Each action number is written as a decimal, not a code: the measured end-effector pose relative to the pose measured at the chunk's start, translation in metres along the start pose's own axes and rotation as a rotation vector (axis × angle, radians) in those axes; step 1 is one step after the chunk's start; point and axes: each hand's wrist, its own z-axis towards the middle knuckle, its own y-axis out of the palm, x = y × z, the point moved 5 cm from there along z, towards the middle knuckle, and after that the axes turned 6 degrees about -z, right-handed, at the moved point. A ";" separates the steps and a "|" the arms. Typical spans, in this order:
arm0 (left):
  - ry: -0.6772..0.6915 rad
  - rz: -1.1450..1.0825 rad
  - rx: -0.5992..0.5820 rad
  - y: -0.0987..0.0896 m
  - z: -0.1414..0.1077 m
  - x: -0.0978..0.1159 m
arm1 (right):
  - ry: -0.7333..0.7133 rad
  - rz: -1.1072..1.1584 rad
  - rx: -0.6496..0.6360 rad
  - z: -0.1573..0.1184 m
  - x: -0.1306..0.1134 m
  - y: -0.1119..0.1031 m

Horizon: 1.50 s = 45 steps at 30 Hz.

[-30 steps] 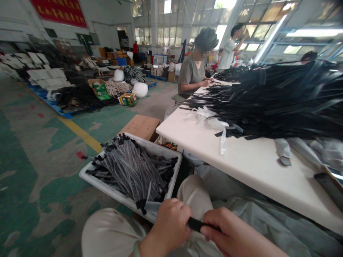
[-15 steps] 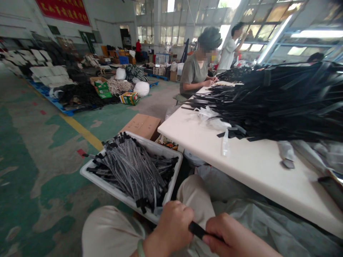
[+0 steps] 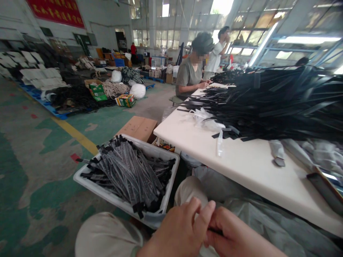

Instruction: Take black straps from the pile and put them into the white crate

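Observation:
Just above my lap, my left hand (image 3: 182, 225) and my right hand (image 3: 230, 232) meet with their fingers touching. Between them only a small dark piece of a black strap (image 3: 215, 230) shows; the fingers hide the rest. My right hand is closed around the strap. The left one is curled against it, thumb and fingers pressed at the same spot. Beyond my left hand, a white plastic bin (image 3: 175, 166) holds a heap of black straps in clear plastic sleeves (image 3: 131, 167).
A white table (image 3: 187, 135) runs along my right, bearing a large pile of loose black straps (image 3: 268, 103), plastic sleeves (image 3: 206, 119) and a dark case (image 3: 325, 189). A cardboard box (image 3: 137, 128) stands behind the bin. A co-worker (image 3: 189, 76) sits at the table's far end.
My left hand has moved right, up against my right hand, covering the length of strap that showed between them. The view has shifted slightly to the right.

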 end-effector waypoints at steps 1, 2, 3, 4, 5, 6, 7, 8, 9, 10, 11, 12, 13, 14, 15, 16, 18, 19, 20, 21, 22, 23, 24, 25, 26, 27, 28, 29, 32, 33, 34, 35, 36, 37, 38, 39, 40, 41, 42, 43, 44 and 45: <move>0.008 0.031 0.048 -0.003 0.000 0.002 | 0.005 0.028 0.020 0.001 0.001 0.000; 0.017 0.062 0.077 -0.005 0.000 0.004 | 0.011 0.044 0.031 0.002 0.002 0.001; 0.024 0.090 0.092 -0.005 -0.001 0.006 | 0.020 0.054 0.033 0.002 0.003 0.001; 0.025 0.110 0.097 -0.004 -0.002 0.006 | 0.031 0.062 0.023 0.002 0.003 0.002; 0.025 0.120 0.099 -0.001 -0.004 0.007 | 0.045 0.069 -0.002 0.002 0.004 0.004; 0.021 0.120 0.101 0.002 -0.006 0.008 | 0.060 0.075 -0.031 0.002 0.005 0.006; 0.017 0.114 0.110 0.006 -0.009 0.009 | 0.070 0.083 -0.053 0.002 0.005 0.007; 0.015 0.100 0.125 0.009 -0.011 0.009 | 0.070 0.090 -0.058 0.002 0.006 0.008; 0.016 0.070 0.139 0.010 -0.014 0.010 | 0.068 0.099 -0.044 0.003 0.007 0.008; 0.017 0.023 0.148 0.011 -0.016 0.009 | 0.064 0.103 -0.023 0.004 0.008 0.007; 0.010 -0.035 0.160 0.009 -0.018 0.007 | 0.056 0.105 0.003 0.004 0.010 0.005; -0.019 -0.098 0.176 0.006 -0.021 0.002 | 0.045 0.107 0.040 0.003 0.012 0.001; -0.076 -0.162 0.205 0.002 -0.024 -0.008 | 0.024 0.110 0.095 0.002 0.013 -0.006; -0.163 -0.230 0.263 -0.005 -0.030 -0.022 | -0.018 0.117 0.165 0.000 0.013 -0.014; -0.279 -0.306 0.373 -0.012 -0.039 -0.040 | -0.090 0.132 0.244 -0.004 0.012 -0.023; -0.431 -0.393 0.508 -0.018 -0.051 -0.061 | -0.186 0.165 0.325 -0.009 0.010 -0.032; -0.771 -0.606 0.810 -0.020 -0.087 -0.105 | -0.342 0.285 0.436 -0.016 0.010 -0.045; -0.952 -0.708 0.871 -0.013 -0.105 -0.123 | -0.370 0.359 0.450 -0.017 0.012 -0.047; -1.073 -0.762 0.886 -0.005 -0.120 -0.136 | -0.357 0.436 0.444 -0.015 0.017 -0.046; -1.160 -0.795 0.872 0.005 -0.134 -0.144 | -0.311 0.502 0.426 -0.011 0.025 -0.042; -1.219 -0.810 0.836 0.015 -0.145 -0.149 | -0.248 0.552 0.404 -0.005 0.034 -0.036; -1.255 -0.812 0.802 0.026 -0.155 -0.149 | -0.182 0.580 0.385 0.002 0.045 -0.029; -1.284 -0.813 0.765 0.038 -0.164 -0.147 | -0.112 0.594 0.372 0.008 0.057 -0.022; -1.307 -0.810 0.724 0.050 -0.172 -0.142 | -0.030 0.599 0.362 0.015 0.072 -0.014; -1.320 -0.806 0.685 0.061 -0.177 -0.136 | 0.061 0.601 0.357 0.020 0.089 -0.008; -1.325 -0.809 0.648 0.072 -0.180 -0.130 | 0.154 0.605 0.350 0.025 0.106 -0.001; -1.308 -0.812 0.599 0.081 -0.180 -0.123 | 0.242 0.614 0.336 0.028 0.122 0.005; -1.259 -0.803 0.530 0.087 -0.176 -0.117 | 0.310 0.621 0.311 0.030 0.137 0.011; -0.961 -0.718 0.193 0.099 -0.143 -0.096 | 0.400 0.603 0.218 0.035 0.163 0.022; -0.833 -0.684 0.063 0.101 -0.127 -0.088 | 0.405 0.581 0.184 0.036 0.164 0.024; -0.712 -0.656 -0.051 0.103 -0.112 -0.079 | 0.401 0.551 0.155 0.037 0.163 0.025; -0.609 -0.641 -0.138 0.105 -0.097 -0.071 | 0.394 0.516 0.128 0.037 0.159 0.026; -0.521 -0.630 -0.204 0.107 -0.083 -0.062 | 0.384 0.479 0.099 0.036 0.153 0.026; -0.453 -0.609 -0.261 0.109 -0.071 -0.055 | 0.366 0.437 0.067 0.034 0.145 0.026; -0.411 -0.580 -0.310 0.112 -0.062 -0.049 | 0.341 0.395 0.034 0.030 0.136 0.025; -0.392 -0.545 -0.349 0.115 -0.054 -0.045 | 0.313 0.357 0.000 0.025 0.127 0.024; -0.393 -0.509 -0.379 0.117 -0.049 -0.042 | 0.291 0.319 -0.029 0.019 0.120 0.024; -0.405 -0.472 -0.395 0.119 -0.045 -0.041 | 0.280 0.280 -0.049 0.011 0.115 0.022; -0.422 -0.437 -0.398 0.120 -0.044 -0.042 | 0.281 0.236 -0.052 0.003 0.111 0.020; -0.439 -0.405 -0.390 0.120 -0.043 -0.043 | 0.297 0.187 -0.040 -0.005 0.110 0.018; -0.450 -0.381 -0.375 0.118 -0.042 -0.044 | 0.322 0.137 -0.020 -0.012 0.111 0.016; -0.457 -0.357 -0.367 0.117 -0.042 -0.044 | 0.347 0.091 0.003 -0.017 0.111 0.014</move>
